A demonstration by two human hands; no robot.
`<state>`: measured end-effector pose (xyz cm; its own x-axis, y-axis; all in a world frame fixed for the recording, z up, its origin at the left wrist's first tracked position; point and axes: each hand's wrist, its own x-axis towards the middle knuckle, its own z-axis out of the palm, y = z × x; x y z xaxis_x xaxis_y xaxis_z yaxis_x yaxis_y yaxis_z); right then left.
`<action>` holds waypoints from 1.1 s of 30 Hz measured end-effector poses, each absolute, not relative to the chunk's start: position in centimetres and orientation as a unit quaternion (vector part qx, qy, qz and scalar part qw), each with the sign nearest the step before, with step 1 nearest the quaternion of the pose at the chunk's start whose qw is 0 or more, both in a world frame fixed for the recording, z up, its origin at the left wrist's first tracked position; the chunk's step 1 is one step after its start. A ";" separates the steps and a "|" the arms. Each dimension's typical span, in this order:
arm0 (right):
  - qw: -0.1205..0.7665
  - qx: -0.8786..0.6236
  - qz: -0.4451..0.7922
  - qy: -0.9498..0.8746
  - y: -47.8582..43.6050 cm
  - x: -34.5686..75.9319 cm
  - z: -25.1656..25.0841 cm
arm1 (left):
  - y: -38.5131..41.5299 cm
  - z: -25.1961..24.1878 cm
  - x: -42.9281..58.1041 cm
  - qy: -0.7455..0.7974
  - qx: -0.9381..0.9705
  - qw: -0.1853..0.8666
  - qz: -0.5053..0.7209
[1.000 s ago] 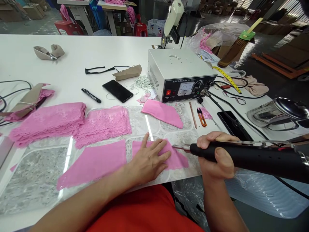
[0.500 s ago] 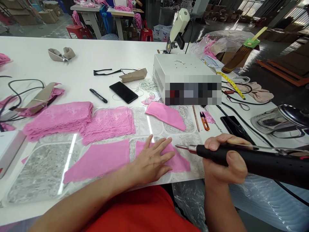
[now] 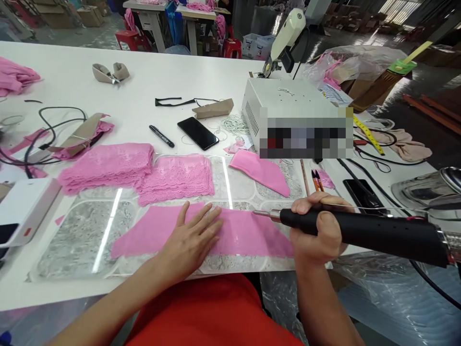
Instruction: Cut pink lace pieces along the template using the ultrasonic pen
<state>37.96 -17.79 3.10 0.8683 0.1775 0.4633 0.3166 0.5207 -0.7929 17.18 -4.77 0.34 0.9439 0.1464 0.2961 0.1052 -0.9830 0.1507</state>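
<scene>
My left hand [image 3: 196, 238] lies flat with fingers spread on pink fabric, where a left piece [image 3: 147, 233] and a right piece [image 3: 252, 235] appear to meet; the hand hides part of that meeting line. In my right hand [image 3: 320, 230] is a black pen-like tool [image 3: 378, 235] with a slim metal tip and a cable. The tip points left, at the upper edge of the right piece; whether it touches the cloth I cannot tell. Beneath the fabric is a clear patterned mat [image 3: 82, 235]. A folded pink piece [image 3: 261, 173] rests behind it.
Stacked pink lace [image 3: 108, 166] sits behind the left piece. Farther back are a marker [image 3: 162, 136], a phone [image 3: 198, 133] and a grey box [image 3: 298, 98]. Thread snips [image 3: 317, 181], a second phone [image 3: 363, 194], cables and a metal pot [image 3: 432, 192] stand at right.
My view has swung left. The right piece has shifted left, and the gap beside the left piece no longer shows. My left hand and the tool have both moved left.
</scene>
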 end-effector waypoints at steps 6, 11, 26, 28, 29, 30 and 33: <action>0.825 -0.499 -0.042 -0.264 -17.2 37.8 3.1 | -5.0 -0.8 17.0 0.087 0.981 0.084 0.152; 0.821 -0.501 -0.036 -0.271 -16.9 37.7 2.9 | -4.8 -0.7 17.0 0.079 0.982 0.082 0.152; 0.813 -0.499 -0.028 -0.299 -16.0 37.0 3.3 | -5.1 -1.2 17.0 0.101 0.969 0.117 0.194; 0.811 -0.500 -0.015 -0.304 -15.6 36.5 3.4 | -5.0 -1.2 17.1 0.102 0.969 0.114 0.193; 0.809 -0.503 -0.008 -0.304 -15.4 36.2 3.4 | -5.0 -1.2 17.1 0.103 0.970 0.112 0.191; 0.807 -0.506 -0.001 -0.304 -15.2 36.0 3.4 | -5.0 -1.2 17.1 0.104 0.970 0.109 0.190; 0.801 -0.514 0.010 -0.307 -14.8 35.6 3.3 | -5.0 -1.2 17.0 0.104 0.971 0.105 0.189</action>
